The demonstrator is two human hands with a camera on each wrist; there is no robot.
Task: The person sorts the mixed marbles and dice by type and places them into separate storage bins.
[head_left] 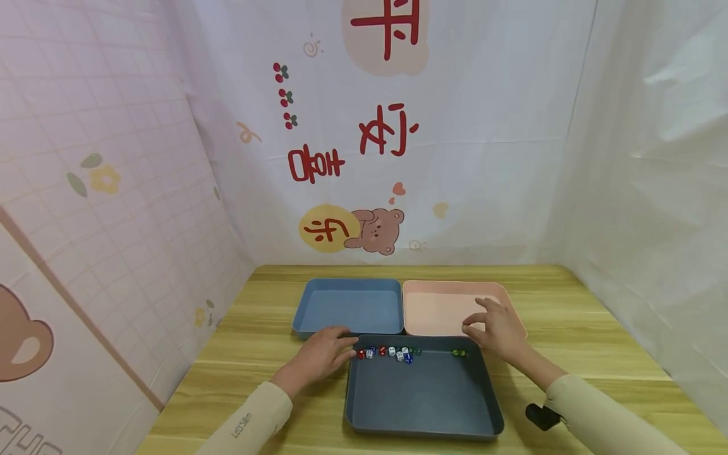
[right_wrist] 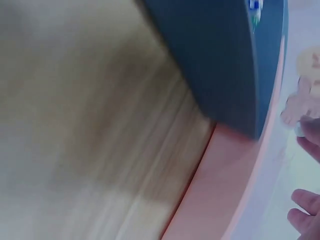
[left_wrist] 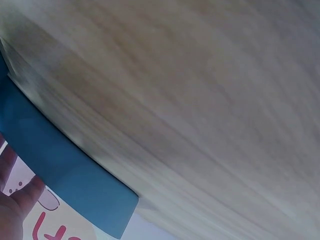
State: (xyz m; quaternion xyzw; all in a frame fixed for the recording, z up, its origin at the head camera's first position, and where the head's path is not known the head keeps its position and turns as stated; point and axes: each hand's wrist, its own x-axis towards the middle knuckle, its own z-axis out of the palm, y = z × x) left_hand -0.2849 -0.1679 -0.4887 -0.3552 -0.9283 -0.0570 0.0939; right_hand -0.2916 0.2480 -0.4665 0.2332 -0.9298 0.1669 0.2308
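Red, white, blue and green dice (head_left: 392, 351) lie in a loose row along the far side of the dark grey tray (head_left: 421, 404). A few yellow-green dice (head_left: 458, 353) sit apart, toward its right corner. My left hand (head_left: 321, 355) is at that tray's far left corner, fingers relaxed, their tips right by a red die (head_left: 361, 354). Over the near part of the pink tray (head_left: 506, 297), my right hand (head_left: 493, 328) pinches a small whitish piece (right_wrist: 299, 129) between thumb and finger; its other fingers are spread.
A blue tray (head_left: 347, 309) stands at the back left, side by side with the pink one. All the trays rest on a wood-grain table (head_left: 244, 354). Printed cloth walls (head_left: 483, 158) enclose the back and sides. A black object (head_left: 542, 417) is at the right sleeve.
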